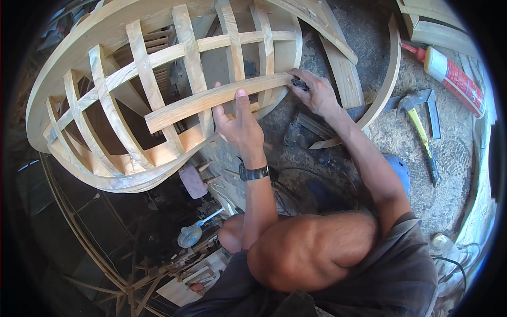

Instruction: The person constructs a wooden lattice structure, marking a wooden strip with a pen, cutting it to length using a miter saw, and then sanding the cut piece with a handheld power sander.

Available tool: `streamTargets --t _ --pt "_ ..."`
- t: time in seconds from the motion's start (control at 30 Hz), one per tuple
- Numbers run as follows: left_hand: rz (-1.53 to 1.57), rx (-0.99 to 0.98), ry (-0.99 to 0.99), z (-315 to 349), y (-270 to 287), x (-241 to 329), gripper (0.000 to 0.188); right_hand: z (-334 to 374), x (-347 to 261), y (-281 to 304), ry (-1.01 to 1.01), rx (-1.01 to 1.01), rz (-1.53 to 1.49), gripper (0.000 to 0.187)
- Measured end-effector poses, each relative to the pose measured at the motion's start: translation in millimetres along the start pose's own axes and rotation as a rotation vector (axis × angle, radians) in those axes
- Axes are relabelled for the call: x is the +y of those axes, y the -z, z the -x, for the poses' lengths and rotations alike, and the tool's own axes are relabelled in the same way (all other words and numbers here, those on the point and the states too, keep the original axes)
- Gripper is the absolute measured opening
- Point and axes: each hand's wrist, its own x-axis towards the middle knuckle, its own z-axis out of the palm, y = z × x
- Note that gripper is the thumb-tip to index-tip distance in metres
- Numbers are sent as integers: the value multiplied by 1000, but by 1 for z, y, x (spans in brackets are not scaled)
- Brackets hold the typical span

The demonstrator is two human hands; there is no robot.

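A curved wooden slat (pixel 211 102) lies slantwise across the ribs of a rounded wooden frame (pixel 138 52). My left hand (pixel 240 127) grips the slat near its middle, thumb on top and fingers behind it. At the slat's right end, my right hand (pixel 317 95) is closed, its fingertips touching the wood. It pinches a small dark object (pixel 299 84), mostly covered by the fingers, whose kind I cannot make out. Several upright ribs and one longer cross strip (pixel 216 43) make up the lattice behind the slat.
On the dusty floor to the right are a yellow-handled hammer (pixel 424 134), a metal square (pixel 434 113), a red-and-white glue bottle (pixel 457 82) and a curved wooden strip (pixel 388 79). A mallet (pixel 193 180) and a fan (pixel 189 236) stand lower left. My bent knee is below.
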Motion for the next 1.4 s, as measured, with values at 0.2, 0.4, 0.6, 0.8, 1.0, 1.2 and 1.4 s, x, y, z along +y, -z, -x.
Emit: streamTargets --t 0.2,0.4,0.6,0.8,1.0,1.2,1.4 --pt "199 -215 24 -16 -2 -16 60 0 -6 -1 -154 22 -77 42" --pt "171 -143 26 -9 -4 -16 58 10 7 2 -350 103 -333 37" --pt "239 -138 54 -8 -4 -10 58 6 -5 -4 -548 78 -517 28" --pt "254 -117 58 -9 -5 -13 56 0 -22 -2 -574 82 -494 27" --pt "296 -125 90 -5 -7 -12 59 8 -14 -6 -591 127 -466 26" --pt "220 -118 113 -6 -5 -9 59 5 -24 -7 -599 177 -643 26" --pt "147 -122 79 -10 -4 -11 57 -1 -20 -10 -572 145 -630 26"
